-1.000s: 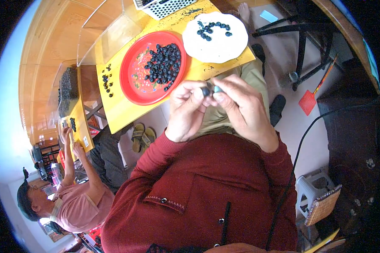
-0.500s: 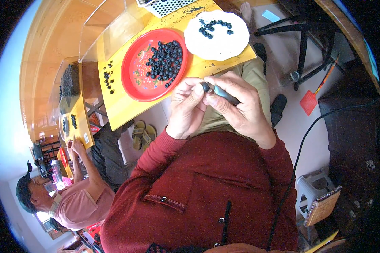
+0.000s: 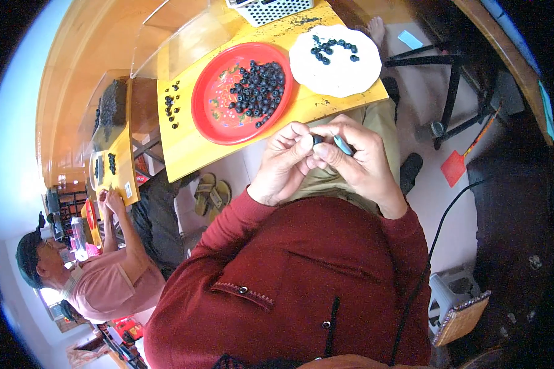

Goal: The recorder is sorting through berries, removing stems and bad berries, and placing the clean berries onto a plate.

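Above my lap, my left hand (image 3: 281, 165) pinches a small dark round bead-like ball (image 3: 317, 139) between thumb and fingers. Close against it, my right hand (image 3: 364, 161) is closed round a small tool with a teal handle (image 3: 343, 145); the tool's tip is hidden by my fingers. Beyond my hands, a red plate (image 3: 210, 126) holds a heap of similar dark balls (image 3: 261, 92) on its right side. A white scalloped plate (image 3: 335, 81) to its right carries several more, loosely spread.
The yellow table (image 3: 178, 157) also bears a loose row of dark balls (image 3: 170, 107), dark crumbs and a white perforated basket (image 3: 271, 11). A co-worker (image 3: 114, 273) sits at the left. Sandals (image 3: 212, 195), a red fly swatter (image 3: 453, 167) and a stool (image 3: 452, 301) are on the floor.
The table and plates sit farther right in view, as do my hands. My fingers have shifted on the ball, and less of the teal handle shows.
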The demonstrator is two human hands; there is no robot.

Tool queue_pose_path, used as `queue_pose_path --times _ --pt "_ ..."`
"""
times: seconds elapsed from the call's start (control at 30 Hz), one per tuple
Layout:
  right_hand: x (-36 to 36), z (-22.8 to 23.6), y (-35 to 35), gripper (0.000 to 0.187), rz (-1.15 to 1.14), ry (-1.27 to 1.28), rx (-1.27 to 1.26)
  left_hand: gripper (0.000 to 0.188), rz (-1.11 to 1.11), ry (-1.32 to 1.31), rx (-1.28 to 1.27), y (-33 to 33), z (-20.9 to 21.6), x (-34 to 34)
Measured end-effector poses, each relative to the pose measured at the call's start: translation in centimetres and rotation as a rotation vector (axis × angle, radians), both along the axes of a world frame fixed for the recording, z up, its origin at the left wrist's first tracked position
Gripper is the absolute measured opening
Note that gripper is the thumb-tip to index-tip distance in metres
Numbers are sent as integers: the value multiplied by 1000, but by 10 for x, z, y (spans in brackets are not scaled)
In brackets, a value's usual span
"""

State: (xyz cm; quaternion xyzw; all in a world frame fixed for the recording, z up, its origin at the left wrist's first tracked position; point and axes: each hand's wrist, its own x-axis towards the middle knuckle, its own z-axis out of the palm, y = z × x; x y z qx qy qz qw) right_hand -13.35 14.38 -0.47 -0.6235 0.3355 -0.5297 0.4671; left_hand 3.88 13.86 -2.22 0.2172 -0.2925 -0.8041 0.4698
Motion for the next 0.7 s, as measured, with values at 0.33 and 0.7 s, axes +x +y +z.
queue_pose_path --times 0.33,0.7 --pt "49 -5 -81 28 -155 279 -184 7 205 -191 17 11 -8 14" --pt "-8 -15 -124 29 -457 846 -121 9 244 -333 -94 13 -23 12"
